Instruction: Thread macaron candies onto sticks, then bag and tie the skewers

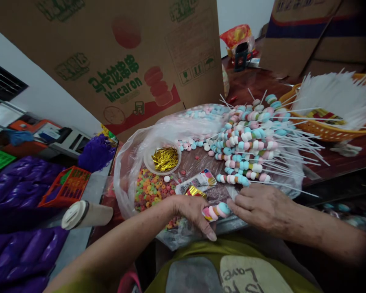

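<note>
Holding a skewer [221,210] low in front of the body, over the near edge of the plastic [122,175]. Left hand [195,209] is closed on its left end, fingers mostly hidden, thumb below. Right hand [260,205] has fingertips together at the blue end; can't tell from here whether they pinch a stick or only touch candy.

Candy is pink, white and blue rounds, packed close; some printed wrapper seems to show at the left end. Looks light, probably soft and a bit dusty like marshmallow, so a hard squeeze would likely dent it. Stick itself is hidden; those in the pile [247,140] are thin, white, straight, likely stiff but bendable if levered. Best hold, I'd judge: bare stick, or a loose pinch round several rounds at once, since pulling on one could slide it along.

Wrapper film likely slick, easy to crumple. Nearby: gold ties [165,158] in a tub, cereal rings [154,189], and a flat packet [197,182] just beyond left hand.
</note>
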`<state>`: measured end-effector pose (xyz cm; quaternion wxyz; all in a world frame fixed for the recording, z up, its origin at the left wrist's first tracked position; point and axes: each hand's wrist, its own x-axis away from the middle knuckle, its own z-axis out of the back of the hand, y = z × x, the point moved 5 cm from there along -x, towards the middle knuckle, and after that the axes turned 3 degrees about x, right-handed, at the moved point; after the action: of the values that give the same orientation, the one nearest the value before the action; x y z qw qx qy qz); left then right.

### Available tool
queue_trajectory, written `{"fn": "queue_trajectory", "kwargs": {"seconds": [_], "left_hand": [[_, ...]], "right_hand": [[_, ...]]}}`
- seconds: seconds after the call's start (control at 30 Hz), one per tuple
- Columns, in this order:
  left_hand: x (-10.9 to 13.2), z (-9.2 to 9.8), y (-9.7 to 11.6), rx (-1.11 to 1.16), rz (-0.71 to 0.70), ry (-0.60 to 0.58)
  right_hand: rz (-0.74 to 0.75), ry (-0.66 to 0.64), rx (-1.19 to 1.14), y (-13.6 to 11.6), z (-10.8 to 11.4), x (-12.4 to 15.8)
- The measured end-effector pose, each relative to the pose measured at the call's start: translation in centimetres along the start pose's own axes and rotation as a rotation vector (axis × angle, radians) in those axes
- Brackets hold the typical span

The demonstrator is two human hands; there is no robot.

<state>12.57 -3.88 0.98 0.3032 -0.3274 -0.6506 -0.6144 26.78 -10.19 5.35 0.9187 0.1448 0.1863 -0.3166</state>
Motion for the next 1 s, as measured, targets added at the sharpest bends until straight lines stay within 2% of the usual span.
{"fn": "queue_trajectory", "kwargs": {"seconds": [0.1,0.23,0.33,0.43,0.57,0.67,0.77,0.8,0.87,0.9,0.93,0.97,1.0], "left_hand": [[-0.2,-0.3,-0.1,0.047,0.012,0.154],[0.4,0.0,1.5,-0.261,0.007,0.38],[0.7,0.1,2.6,-0.451,-0.029,0.501],[0.3,0.0,3.0,-0.524,-0.089,0.599],[-0.1,-0.2,3.6,-0.679,-0.07,0.752],[0.6,0.4,4.1,-0.602,-0.159,0.72],[2.1,1.4,3.9,-0.416,-0.331,0.534],[2.4,1.5,3.4,-0.38,-0.323,0.439],[2.4,1.5,1.8,-0.327,-0.218,0.269],[2.3,1.4,1.2,-0.324,-0.167,0.244],[2.2,1.5,0.8,-0.348,-0.13,0.287],[2.2,1.7,0.6,-0.408,-0.106,0.394],[2.2,2.0,0.7,-0.505,-0.086,0.549]], "right_hand": [[-0.015,-0.1,-0.043,-0.1,-0.3,0.2],[-0.063,-0.194,-0.086,-0.3,-0.9,0.0],[-0.085,-0.202,-0.077,-0.5,-1.3,-0.6],[-0.085,-0.181,-0.059,-0.8,-1.7,-1.2],[-0.141,-0.209,-0.091,-0.7,-2.8,-1.7],[-0.202,-0.208,-0.176,0.0,-3.5,-1.5],[-0.25,-0.172,-0.234,0.8,-3.5,-0.8],[-0.247,-0.147,-0.231,1.0,-3.3,-0.7],[-0.204,-0.091,-0.205,1.0,-2.6,-0.5],[-0.173,-0.08,-0.18,0.8,-2.3,-0.5],[-0.154,-0.09,-0.156,0.7,-2.2,-0.5],[-0.155,-0.12,-0.141,0.6,-2.1,-0.5],[-0.177,-0.164,-0.141,0.5,-2.2,-0.4]]}}
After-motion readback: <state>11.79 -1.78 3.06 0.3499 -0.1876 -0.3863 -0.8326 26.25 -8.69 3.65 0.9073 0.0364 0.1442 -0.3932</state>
